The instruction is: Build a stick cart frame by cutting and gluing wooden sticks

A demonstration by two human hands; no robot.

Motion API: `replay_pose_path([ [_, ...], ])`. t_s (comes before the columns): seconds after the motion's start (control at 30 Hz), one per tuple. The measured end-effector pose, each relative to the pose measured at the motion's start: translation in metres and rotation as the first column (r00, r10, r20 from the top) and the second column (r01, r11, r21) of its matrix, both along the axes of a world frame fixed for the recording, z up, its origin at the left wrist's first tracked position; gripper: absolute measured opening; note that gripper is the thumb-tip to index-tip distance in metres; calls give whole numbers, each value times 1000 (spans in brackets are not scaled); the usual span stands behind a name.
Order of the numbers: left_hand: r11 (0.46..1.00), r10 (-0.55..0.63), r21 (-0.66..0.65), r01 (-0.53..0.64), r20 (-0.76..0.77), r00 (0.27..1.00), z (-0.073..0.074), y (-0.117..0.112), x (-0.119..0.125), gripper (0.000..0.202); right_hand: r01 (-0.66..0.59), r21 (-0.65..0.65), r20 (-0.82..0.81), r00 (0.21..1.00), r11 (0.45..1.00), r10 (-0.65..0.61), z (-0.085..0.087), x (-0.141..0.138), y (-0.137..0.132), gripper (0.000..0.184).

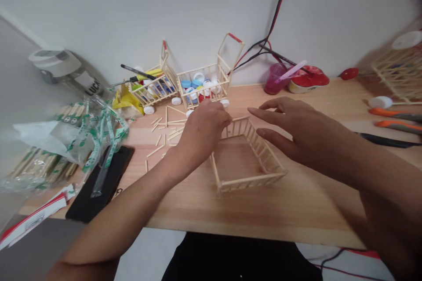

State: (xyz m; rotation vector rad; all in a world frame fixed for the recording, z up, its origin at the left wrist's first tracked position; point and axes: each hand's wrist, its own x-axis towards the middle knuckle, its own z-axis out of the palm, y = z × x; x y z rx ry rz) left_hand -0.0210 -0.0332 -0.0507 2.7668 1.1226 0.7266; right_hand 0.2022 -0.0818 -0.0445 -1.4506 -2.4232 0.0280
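A small basket frame built of thin wooden sticks (252,181) rests on the wooden table, its low railed sides enclosing an open middle. My left hand (211,125) is over the frame's back left corner with its fingers curled closed. What those fingers grip, if anything, is hidden behind the hand. To the right, my right hand (286,123) hovers above the frame's right side, thumb and fingers spread and nothing between them. Loose short sticks (161,142) lie scattered left of the frame, partly covered by my left hand and forearm.
Two little stick carts (201,70) filled with bottle caps stand along the wall. On the left are a phone (99,184), packaged sticks (52,158) and a bottle (70,72). Rightward are a pink cup (274,80), a red-topped container (310,80) and orange-handled pliers (395,118).
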Motion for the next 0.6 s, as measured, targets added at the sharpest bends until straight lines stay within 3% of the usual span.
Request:
replay_pose_path([
  [0.3, 999, 42, -22, -43, -47, 998, 0, -1, 2, 24, 10, 41, 61, 998, 999, -12, -3, -3, -2, 45],
  [0.6, 1000, 6, -14, -6, 1, 1000, -1, -2, 0, 26, 4, 32, 66, 998, 999, -6, 2, -12, -5, 50],
])
